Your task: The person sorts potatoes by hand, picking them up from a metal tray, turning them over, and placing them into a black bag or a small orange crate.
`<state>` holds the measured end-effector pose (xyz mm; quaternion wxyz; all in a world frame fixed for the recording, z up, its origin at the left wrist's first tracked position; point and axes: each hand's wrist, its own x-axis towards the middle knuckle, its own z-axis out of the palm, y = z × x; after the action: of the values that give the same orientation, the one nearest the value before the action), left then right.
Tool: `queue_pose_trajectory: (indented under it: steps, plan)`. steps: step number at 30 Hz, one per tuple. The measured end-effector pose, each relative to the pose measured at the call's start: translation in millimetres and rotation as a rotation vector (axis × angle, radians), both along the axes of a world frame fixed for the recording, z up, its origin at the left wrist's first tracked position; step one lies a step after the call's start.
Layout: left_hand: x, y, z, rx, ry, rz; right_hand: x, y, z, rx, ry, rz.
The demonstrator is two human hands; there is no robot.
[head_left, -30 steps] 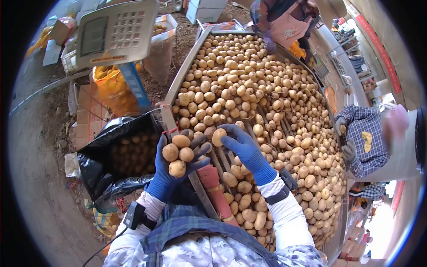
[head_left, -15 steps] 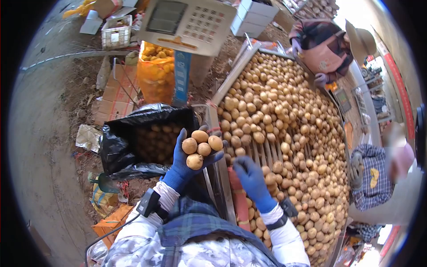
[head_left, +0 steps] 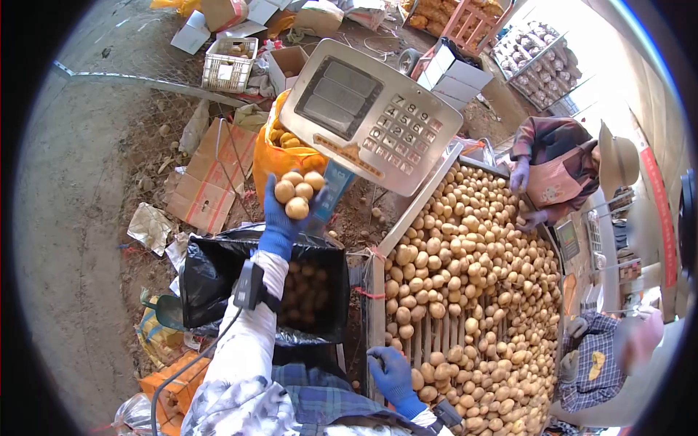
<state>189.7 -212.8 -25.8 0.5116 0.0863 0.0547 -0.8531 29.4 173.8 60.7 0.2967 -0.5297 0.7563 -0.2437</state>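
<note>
Left hand (head_left: 280,218): blue knit glove, fingers cupped and clamped around small round tan potatoes (head_left: 298,192).
Held potatoes: piled in the palm, up above the black plastic-lined crate (head_left: 211,280) and in front of the orange mesh sack (head_left: 270,161).
Crate: partly filled with potatoes, just beside the table's near end.
Right hand (head_left: 392,374): blue glove, fingers curled down at the near edge of the long metal sorting table (head_left: 413,212); grip cannot be told.
Table: covered with loose potatoes (head_left: 458,291).
Grey electronic scale head (head_left: 371,116): tilted, above the table's left rail.
Co-worker in pink apron (head_left: 556,178): at the far end, gloved hands at the pile.
</note>
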Motion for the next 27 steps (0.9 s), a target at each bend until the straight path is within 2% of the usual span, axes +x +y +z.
queue_pose_trajectory:
  steps: [4,5,7,9,11,13,15,16,18,20,22,24,25,26,27]
  plan:
    - [-3,-67,1,-0.064,-0.007,0.13,-1,-6,2,0.037,-0.027,-0.02]
    - [-5,-66,21,-0.125,-0.026,0.152,-1,-5,-1,0.038,-0.034,-0.034]
    - [0,-77,15,-0.146,-0.046,0.147,1,-5,-3,0.053,-0.049,-0.051]
    - [11,-68,15,-0.121,-0.025,0.127,0,-7,-1,0.026,-0.044,-0.051]
    - [28,-40,14,-0.294,0.12,-0.016,-1,-8,-4,0.05,-0.058,-0.059]
    - [51,-5,2,-0.264,0.135,-0.099,0,-4,-4,0.093,-0.081,-0.083]
    - [70,28,-2,-0.292,0.142,-0.22,-3,-7,-4,0.024,-0.046,-0.044]
    - [73,52,8,-0.21,-0.148,-0.158,-3,-7,-5,0.04,-0.058,-0.052]
    - [95,85,4,-0.225,-0.13,-0.348,-4,-8,-7,-0.033,-0.055,-0.038]
    - [107,120,-14,-0.094,-0.163,-0.571,-4,-8,-5,-0.027,-0.064,-0.057]
    - [114,135,-8,-0.028,-0.61,-0.729,-6,-6,-4,-0.003,-0.062,-0.038]
    - [116,144,5,0.12,-0.804,-0.878,-7,-4,-4,-0.006,-0.072,-0.043]
    - [123,150,-4,0.305,-0.975,-0.874,-7,-2,-5,-0.005,-0.081,-0.039]
    - [145,146,-36,0.129,-1.009,-1.008,-8,-1,-5,-0.006,-0.082,-0.051]
    - [163,142,-68,0.123,-1.012,-1.02,-8,-1,-6,-0.044,-0.086,-0.043]
